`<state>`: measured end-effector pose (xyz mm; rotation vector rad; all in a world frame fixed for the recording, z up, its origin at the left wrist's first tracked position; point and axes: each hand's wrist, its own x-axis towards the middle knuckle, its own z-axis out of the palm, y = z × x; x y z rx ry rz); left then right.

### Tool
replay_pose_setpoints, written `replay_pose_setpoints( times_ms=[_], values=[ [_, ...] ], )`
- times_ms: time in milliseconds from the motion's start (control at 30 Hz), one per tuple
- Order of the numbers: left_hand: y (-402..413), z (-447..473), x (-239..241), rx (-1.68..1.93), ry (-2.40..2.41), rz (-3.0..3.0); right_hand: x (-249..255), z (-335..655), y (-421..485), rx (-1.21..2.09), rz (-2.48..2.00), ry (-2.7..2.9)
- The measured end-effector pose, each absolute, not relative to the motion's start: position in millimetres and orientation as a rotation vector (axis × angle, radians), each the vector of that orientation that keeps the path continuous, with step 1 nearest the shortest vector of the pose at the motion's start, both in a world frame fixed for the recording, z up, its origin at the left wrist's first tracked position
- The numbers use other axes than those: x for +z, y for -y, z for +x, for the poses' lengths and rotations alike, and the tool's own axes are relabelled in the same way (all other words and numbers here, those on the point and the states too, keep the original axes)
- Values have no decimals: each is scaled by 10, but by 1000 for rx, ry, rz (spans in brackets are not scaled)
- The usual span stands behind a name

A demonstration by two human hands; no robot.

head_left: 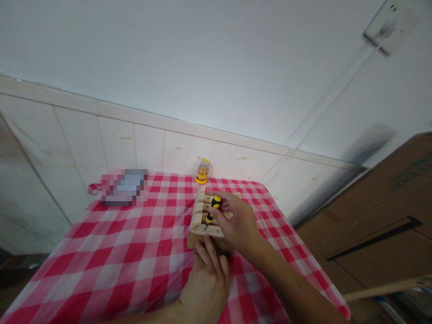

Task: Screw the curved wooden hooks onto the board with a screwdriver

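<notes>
A small wooden rack (201, 215) of curved slats lies on the red-and-white checked tablecloth (135, 252). My right hand (238, 225) is closed round a black-and-yellow screwdriver (213, 208), whose tip points down into the rack near its front slat. My left hand (205, 279) rests on the cloth just in front of the rack, fingers together and pressed against its near edge.
A yellow-based clear case of screwdriver bits (202, 171) stands at the table's far edge by the white wall. A blurred-out object (124, 187) lies at the far left. Brown cardboard boxes (381, 216) stand to the right of the table.
</notes>
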<state>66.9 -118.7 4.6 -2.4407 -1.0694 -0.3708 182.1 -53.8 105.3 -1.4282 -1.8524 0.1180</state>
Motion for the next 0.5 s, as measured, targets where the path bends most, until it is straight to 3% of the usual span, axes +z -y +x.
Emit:
replay_pose_setpoints(
  times_ms=[500],
  values=[
    [1194, 661, 66, -375, 1044, -2432, 1069, 1814, 549, 151, -1442, 1818]
  ],
)
